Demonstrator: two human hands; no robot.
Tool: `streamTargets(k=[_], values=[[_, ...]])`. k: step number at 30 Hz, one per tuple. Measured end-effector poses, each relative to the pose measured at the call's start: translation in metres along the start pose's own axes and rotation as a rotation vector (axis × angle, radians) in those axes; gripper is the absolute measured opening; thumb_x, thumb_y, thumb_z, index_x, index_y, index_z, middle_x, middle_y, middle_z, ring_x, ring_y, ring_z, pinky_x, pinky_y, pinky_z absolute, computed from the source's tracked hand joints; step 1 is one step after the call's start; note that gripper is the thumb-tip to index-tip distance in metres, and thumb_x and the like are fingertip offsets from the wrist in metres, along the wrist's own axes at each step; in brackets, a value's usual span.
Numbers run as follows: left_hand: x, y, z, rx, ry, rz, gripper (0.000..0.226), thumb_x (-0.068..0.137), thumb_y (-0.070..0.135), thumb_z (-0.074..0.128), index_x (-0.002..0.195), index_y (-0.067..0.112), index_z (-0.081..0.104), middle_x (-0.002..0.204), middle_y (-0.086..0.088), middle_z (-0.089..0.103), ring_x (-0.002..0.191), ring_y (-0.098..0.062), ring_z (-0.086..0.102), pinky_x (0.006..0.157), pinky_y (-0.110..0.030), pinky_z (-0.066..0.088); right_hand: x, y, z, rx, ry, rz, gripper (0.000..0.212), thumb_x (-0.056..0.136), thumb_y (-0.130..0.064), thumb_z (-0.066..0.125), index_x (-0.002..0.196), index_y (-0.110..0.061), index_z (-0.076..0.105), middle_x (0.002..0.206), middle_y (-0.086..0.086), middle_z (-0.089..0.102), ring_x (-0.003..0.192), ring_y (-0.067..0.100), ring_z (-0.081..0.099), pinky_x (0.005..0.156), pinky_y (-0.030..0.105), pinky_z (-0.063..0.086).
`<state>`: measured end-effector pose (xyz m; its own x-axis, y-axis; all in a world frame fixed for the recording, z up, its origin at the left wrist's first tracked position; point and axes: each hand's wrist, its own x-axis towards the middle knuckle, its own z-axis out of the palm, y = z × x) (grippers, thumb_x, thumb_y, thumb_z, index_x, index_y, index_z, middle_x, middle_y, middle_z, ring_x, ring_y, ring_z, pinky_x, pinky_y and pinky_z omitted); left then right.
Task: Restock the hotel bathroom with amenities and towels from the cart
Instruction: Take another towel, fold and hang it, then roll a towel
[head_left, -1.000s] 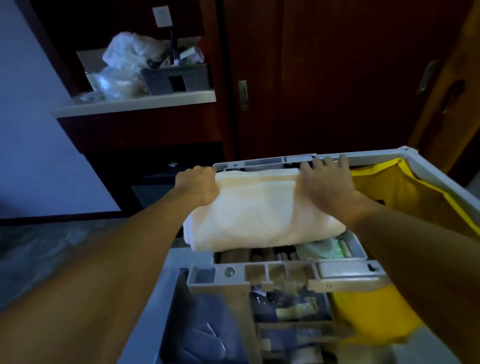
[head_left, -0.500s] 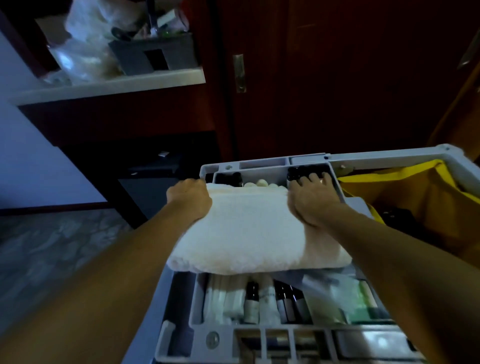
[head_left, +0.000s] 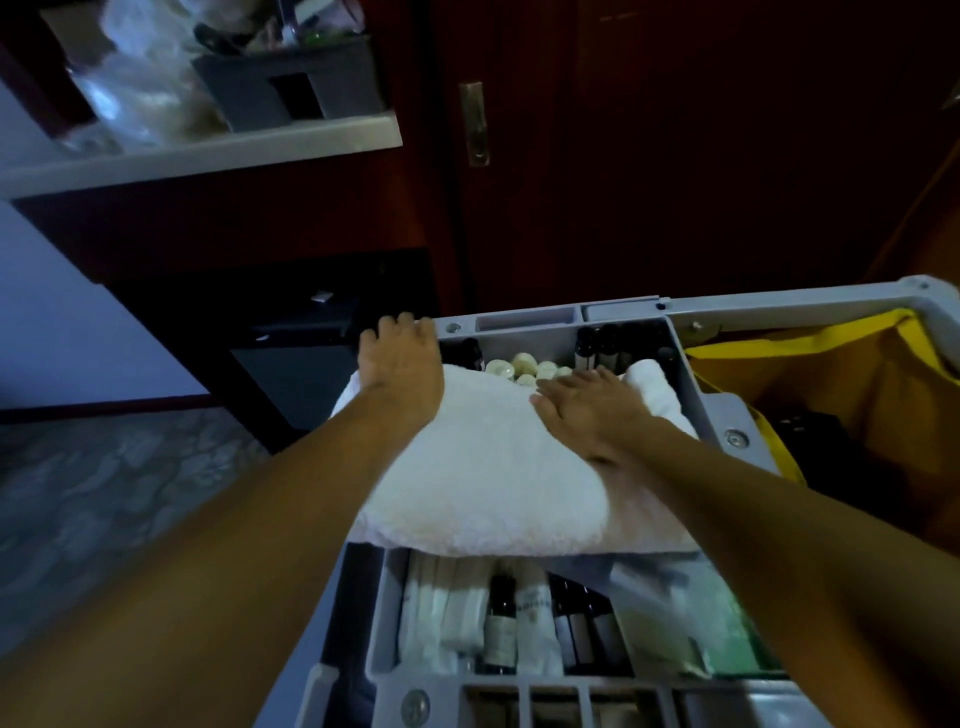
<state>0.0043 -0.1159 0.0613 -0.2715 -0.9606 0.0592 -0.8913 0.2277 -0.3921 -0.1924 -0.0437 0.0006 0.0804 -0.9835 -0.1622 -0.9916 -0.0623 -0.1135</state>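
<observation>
- Towel (head_left: 498, 483), white, folded, lies across our grey cart (head_left: 727, 317) tray, over the toiletries
- Left hand (head_left: 402, 364) grip released, fingers reaching past towel's far-left edge
- Right hand (head_left: 592, 410) flat on towel, grip released

head-worn view, steeply down, close over cart (head_left: 727, 410)

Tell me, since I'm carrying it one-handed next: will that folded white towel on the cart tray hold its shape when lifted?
Probably not. The folded white towel looks thick and soft, and its edges already droop over the cart tray, so it would likely sag unsupported. It seems bulky, likely light for its size. The terry surface should grip well, not slip.
</observation>
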Motion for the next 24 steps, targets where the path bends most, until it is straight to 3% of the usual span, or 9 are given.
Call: streamTargets(k=[3,5,8,11,14,16,18,22,24], values=[[-0.018,0.019,-0.014,-0.131,0.189,0.197,0.035,0.095,0.033,0.049,0.124,0.016,0.052,0.122,-0.009,0.055,0.108,-0.028,0.051,0.089,-0.041,0.044,0.009,0.000,0.001,-0.054,-0.045,0.130,0.062,0.102,-0.046,0.012,0.146,-0.016,0.045,0.154,0.013,0.043,0.146,0.032,0.030,0.123,0.051,0.011],[-0.037,0.033,-0.011,-0.338,0.013,0.322,0.045,0.102,0.042,0.033,0.136,0.017,0.051,0.140,-0.010,0.050,0.126,-0.029,0.047,0.105,-0.043,0.039,0.011,-0.003,0.001,-0.100,-0.028,0.174,0.061,0.103,-0.044,0.013,0.148,-0.014,0.042,0.157,0.015,0.037,0.148,0.032,0.025,0.123,0.049,0.008],[-0.052,0.037,0.003,-0.248,-0.250,0.374,0.060,0.105,0.047,0.014,0.159,0.020,0.013,0.167,-0.004,0.009,0.152,-0.024,0.009,0.123,-0.044,0.005,0.003,-0.009,0.002,-0.095,0.146,0.149,0.060,0.101,-0.044,0.019,0.144,-0.013,0.046,0.151,0.017,0.043,0.143,0.034,0.033,0.119,0.048,0.019],[-0.045,0.038,0.009,-0.211,-0.272,0.371,0.058,0.105,0.044,0.010,0.159,0.022,0.003,0.167,-0.001,-0.001,0.153,-0.021,-0.002,0.123,-0.045,-0.004,-0.012,-0.019,0.002,-0.082,0.500,-0.087,0.046,0.095,-0.041,0.039,0.110,-0.005,0.064,0.108,0.019,0.061,0.097,0.036,0.060,0.081,0.043,0.046],[-0.039,0.044,0.010,-0.135,-0.287,0.373,0.059,0.104,0.041,0.013,0.159,0.022,0.003,0.167,-0.002,0.001,0.153,-0.022,-0.001,0.122,-0.047,-0.003,-0.046,-0.032,-0.005,0.031,0.737,-0.235,0.021,0.091,-0.030,0.057,0.086,-0.009,0.057,0.088,0.013,0.056,0.070,0.023,0.046,0.060,0.033,0.031],[-0.036,0.045,0.013,-0.099,-0.276,0.394,0.062,0.103,0.044,0.016,0.159,0.021,0.006,0.167,-0.004,0.007,0.153,-0.024,0.005,0.122,-0.048,0.002,-0.072,-0.037,-0.003,0.025,0.709,-0.342,0.019,0.094,-0.033,0.058,0.093,-0.015,0.052,0.092,0.011,0.055,0.072,0.018,0.043,0.063,0.031,0.030],[-0.032,0.044,0.015,-0.111,-0.253,0.400,0.062,0.103,0.047,0.014,0.159,0.021,0.013,0.165,-0.005,0.015,0.152,-0.025,0.011,0.122,-0.048,0.006,-0.099,-0.041,0.006,-0.068,0.594,-0.395,0.036,0.093,-0.049,0.055,0.106,-0.015,0.053,0.101,0.011,0.056,0.079,0.023,0.049,0.066,0.035,0.039],[-0.028,0.042,0.016,-0.129,-0.240,0.430,0.061,0.103,0.050,0.012,0.158,0.023,0.018,0.165,-0.004,0.017,0.152,-0.025,0.013,0.122,-0.048,0.007,-0.131,-0.041,0.030,-0.274,0.420,-0.257,0.081,0.074,-0.050,0.067,0.140,-0.008,0.047,0.130,0.018,0.053,0.111,0.036,0.053,0.099,0.049,0.043],[-0.030,0.039,0.014,-0.166,-0.229,0.443,0.061,0.104,0.051,0.013,0.159,0.024,0.015,0.166,-0.003,0.012,0.153,-0.025,0.008,0.123,-0.047,0.005,-0.129,-0.043,0.036,-0.310,0.395,-0.163,0.094,0.064,-0.045,0.076,0.144,-0.009,0.043,0.127,0.023,0.054,0.112,0.041,0.054,0.103,0.054,0.041]])
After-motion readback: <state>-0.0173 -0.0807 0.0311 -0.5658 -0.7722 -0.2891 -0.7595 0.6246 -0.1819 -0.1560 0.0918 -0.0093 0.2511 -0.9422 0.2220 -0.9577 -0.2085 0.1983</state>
